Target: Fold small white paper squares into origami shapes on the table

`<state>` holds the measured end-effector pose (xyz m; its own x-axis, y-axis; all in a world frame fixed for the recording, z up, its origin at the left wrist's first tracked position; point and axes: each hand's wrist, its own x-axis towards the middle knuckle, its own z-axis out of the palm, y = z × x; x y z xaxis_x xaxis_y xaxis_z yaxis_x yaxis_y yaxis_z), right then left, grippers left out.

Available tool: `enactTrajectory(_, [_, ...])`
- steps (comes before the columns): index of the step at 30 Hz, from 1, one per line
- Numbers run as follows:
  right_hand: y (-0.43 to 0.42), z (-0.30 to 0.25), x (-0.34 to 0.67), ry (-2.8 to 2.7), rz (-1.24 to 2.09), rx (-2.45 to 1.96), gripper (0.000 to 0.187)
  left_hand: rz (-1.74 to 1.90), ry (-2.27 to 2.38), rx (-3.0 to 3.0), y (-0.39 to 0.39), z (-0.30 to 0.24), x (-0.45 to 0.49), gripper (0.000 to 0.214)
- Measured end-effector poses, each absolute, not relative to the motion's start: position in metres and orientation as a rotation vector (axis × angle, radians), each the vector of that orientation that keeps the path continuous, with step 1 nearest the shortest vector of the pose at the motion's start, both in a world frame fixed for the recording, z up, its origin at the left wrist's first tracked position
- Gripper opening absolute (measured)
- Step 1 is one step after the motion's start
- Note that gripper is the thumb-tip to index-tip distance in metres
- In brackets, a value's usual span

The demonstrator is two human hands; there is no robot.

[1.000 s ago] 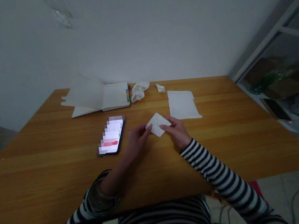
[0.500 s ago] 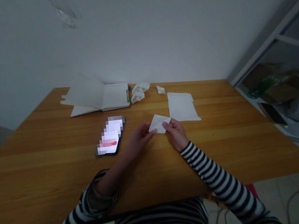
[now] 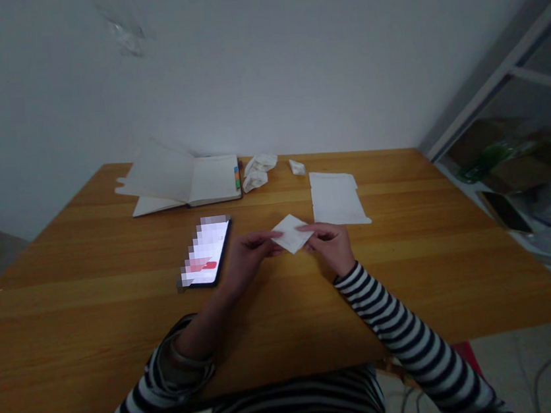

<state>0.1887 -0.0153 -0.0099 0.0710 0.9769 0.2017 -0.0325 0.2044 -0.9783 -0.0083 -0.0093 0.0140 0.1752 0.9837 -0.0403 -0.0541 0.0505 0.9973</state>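
Observation:
A small folded white paper point(image 3: 290, 232), diamond-shaped, is held just above the wooden table point(image 3: 94, 320) between both hands. My left hand point(image 3: 244, 261) pinches its left corner with fingers closed. My right hand point(image 3: 330, 246) pinches its right corner the same way. Both arms wear black-and-white striped sleeves. A lit phone point(image 3: 206, 253) lies flat on the table just left of my left hand.
An open notebook point(image 3: 183, 180) lies at the table's far side. Beside it sit crumpled paper point(image 3: 257, 171) and a smaller scrap point(image 3: 297, 166). A flat white sheet point(image 3: 336, 197) lies behind my right hand. A metal shelf point(image 3: 523, 158) with clutter stands at the right.
The paper was tilted up and turned between the hands, then lowered flatter towards the table. Both hands shifted their grip to its left and right corners.

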Motion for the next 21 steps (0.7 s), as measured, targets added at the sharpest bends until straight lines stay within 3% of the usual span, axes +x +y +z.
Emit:
enactTrajectory(7, [-0.016, -0.006, 0.193, -1.377, 0.940, -1.009, 0.020, 1.188, 1.109, 1.437, -0.010, 0.017, -0.012, 0.030])
enactTrajectory(14, [-0.019, -0.002, 0.191, -1.303, 0.851, -0.983, 0.008, 1.255, 1.164, 1.544, -0.017, 0.016, -0.011, 0.013])
enactTrajectory(21, [-0.022, 0.004, 0.185, -1.340, 0.848, -0.951, 0.005, 1.173, 1.057, 1.558, -0.018, 0.020, -0.010, 0.017])
